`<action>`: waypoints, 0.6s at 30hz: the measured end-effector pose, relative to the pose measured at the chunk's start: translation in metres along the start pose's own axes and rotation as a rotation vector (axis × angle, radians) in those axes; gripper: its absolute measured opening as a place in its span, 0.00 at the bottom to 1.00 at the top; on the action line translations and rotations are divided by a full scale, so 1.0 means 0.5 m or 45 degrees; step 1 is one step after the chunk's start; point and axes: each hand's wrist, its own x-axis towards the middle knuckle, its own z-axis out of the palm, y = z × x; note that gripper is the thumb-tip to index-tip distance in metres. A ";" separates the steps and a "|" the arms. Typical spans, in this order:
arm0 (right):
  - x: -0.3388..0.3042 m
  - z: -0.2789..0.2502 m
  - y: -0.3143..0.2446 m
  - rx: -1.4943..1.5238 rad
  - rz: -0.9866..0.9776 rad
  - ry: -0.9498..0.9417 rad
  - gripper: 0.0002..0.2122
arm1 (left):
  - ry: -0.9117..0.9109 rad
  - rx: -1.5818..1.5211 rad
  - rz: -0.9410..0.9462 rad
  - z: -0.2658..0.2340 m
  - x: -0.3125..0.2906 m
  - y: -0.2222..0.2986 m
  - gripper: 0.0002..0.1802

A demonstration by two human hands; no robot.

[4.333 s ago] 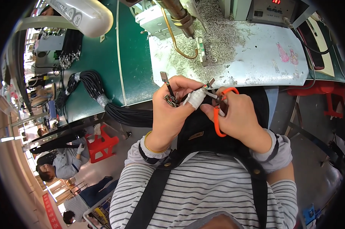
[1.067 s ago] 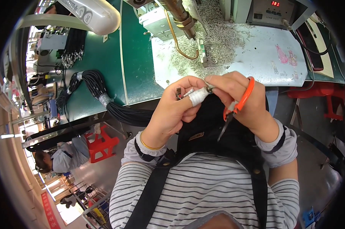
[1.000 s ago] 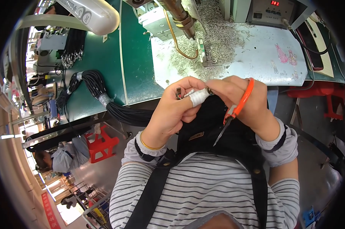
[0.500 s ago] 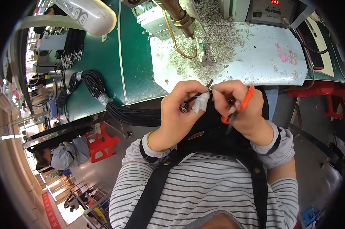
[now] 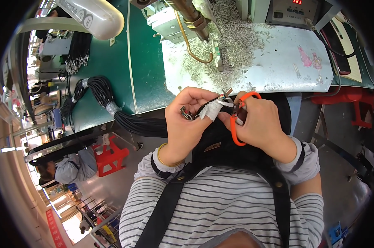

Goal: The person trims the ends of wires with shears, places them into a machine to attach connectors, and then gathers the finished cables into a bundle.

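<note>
I am observing the left hand [image 5: 186, 124] pinching a thin black cable [image 5: 203, 108] between thumb and fingers, its fingers closed tight around a white taped section [image 5: 210, 110] with a small metal connector [image 5: 185, 113] poking out on the left side of that hand. The right hand [image 5: 259, 124] is curling closed around orange-handled cutters [image 5: 236, 124], and the cutter tips are meeting the cable end just right of the white tape. Whether the blades are biting the wire or only touching it, I cannot tell; the fingers are covering the joint.

Both hands are working just in front of the white bench mat [image 5: 278, 70], close to its near edge. On the mat, a wide scatter of small metal offcuts [image 5: 232, 41] is lying around a brass-coloured tool head [image 5: 191, 16]. Left of the mat, a thick bundle of black cables [image 5: 108, 107] is draping off the green bench [image 5: 141, 70].

My judgement: trimming of this one cable end is under way, not finished; the bundle is suggesting many pieces are waiting.
</note>
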 end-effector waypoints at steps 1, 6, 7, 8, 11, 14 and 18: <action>0.002 0.007 0.001 -0.029 0.003 0.018 0.13 | -0.002 0.001 0.000 0.000 0.002 0.000 0.12; 0.002 0.032 0.027 0.503 0.206 -0.226 0.12 | 0.013 -0.021 -0.211 -0.016 0.038 -0.003 0.09; 0.006 0.025 0.025 0.502 0.206 -0.223 0.12 | -0.032 -0.117 -0.314 -0.029 0.056 -0.007 0.08; 0.010 0.012 0.017 0.765 0.309 -0.178 0.11 | -0.068 -0.212 -0.419 -0.038 0.069 -0.010 0.08; 0.034 -0.011 -0.004 1.290 0.520 -0.084 0.10 | -0.038 -0.449 -0.515 -0.043 0.119 -0.018 0.07; 0.093 -0.012 -0.006 1.020 0.278 0.314 0.08 | -0.042 -0.552 -0.566 -0.040 0.154 -0.020 0.07; 0.151 -0.010 0.014 0.954 0.305 0.183 0.08 | -0.060 -0.469 -0.582 -0.041 0.173 -0.011 0.08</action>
